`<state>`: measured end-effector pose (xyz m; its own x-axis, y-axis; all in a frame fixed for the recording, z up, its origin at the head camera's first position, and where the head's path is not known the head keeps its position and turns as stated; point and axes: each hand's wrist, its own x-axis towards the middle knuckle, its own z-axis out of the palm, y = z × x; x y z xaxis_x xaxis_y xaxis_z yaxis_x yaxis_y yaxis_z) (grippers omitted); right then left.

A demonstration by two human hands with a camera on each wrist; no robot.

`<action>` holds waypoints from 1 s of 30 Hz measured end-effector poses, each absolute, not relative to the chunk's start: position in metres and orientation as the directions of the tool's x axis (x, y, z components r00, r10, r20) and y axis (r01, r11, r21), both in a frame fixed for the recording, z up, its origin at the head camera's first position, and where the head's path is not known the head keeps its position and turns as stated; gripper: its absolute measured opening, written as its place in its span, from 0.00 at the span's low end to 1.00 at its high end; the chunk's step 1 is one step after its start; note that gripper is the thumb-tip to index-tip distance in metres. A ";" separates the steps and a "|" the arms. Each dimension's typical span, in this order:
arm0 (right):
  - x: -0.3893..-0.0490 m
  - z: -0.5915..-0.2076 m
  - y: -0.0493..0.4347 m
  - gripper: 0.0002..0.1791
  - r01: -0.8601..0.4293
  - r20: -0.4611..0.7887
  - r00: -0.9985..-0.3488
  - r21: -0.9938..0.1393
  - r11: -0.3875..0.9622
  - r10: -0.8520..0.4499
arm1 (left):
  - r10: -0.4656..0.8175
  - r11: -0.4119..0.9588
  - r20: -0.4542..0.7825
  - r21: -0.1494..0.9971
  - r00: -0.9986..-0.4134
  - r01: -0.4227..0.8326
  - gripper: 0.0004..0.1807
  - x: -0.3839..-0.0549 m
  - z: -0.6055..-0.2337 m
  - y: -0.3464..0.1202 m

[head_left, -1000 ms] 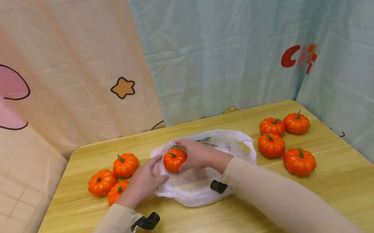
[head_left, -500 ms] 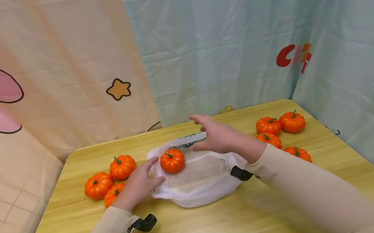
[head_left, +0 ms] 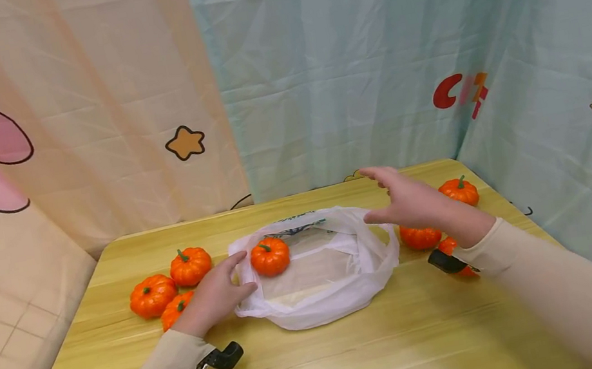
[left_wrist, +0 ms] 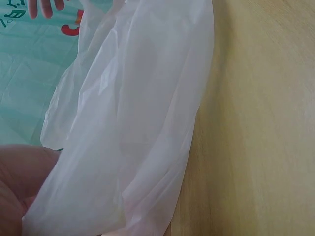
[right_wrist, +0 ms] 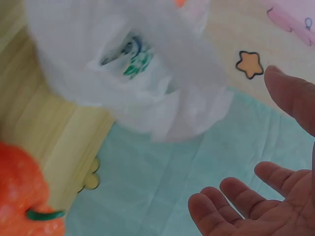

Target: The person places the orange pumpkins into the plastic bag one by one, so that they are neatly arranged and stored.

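A: R hand (head_left: 413, 201) has moved right; fingers spread, empty. Pumpkin (head_left: 269, 257)?
B: In bag (head_left: 318, 314), L end. L hand (head_left: 216, 294) at rim, fingers apart, no grip.
A: Risk?
B: Rim sags, prob. if L hand slips.

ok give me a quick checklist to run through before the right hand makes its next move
1. Right hand free: ok, fingers spread, holding nothing.
2. Right hand off the white plastic bag: ok, a gap shows in the right wrist view.
3. Bag mouth open: ok, the inside shows from above.
4. Pumpkin in the bag sitting upright: ok, at the left end, stem up.
5. Left hand gripping the bag: cannot tell, it is at the left rim but some fingers are hidden.
6. Clear view of the pumpkins on the right: not ok, the right arm covers part of them.
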<state>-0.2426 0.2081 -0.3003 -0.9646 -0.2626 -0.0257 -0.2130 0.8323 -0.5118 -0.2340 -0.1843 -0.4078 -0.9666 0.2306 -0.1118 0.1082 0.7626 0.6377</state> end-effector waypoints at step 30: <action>-0.220 -0.356 0.329 0.55 -0.237 -0.045 -0.952 -0.510 0.826 -0.302 | 0.225 0.771 -0.103 0.627 -0.969 0.112 0.42 -0.231 -0.405 -0.182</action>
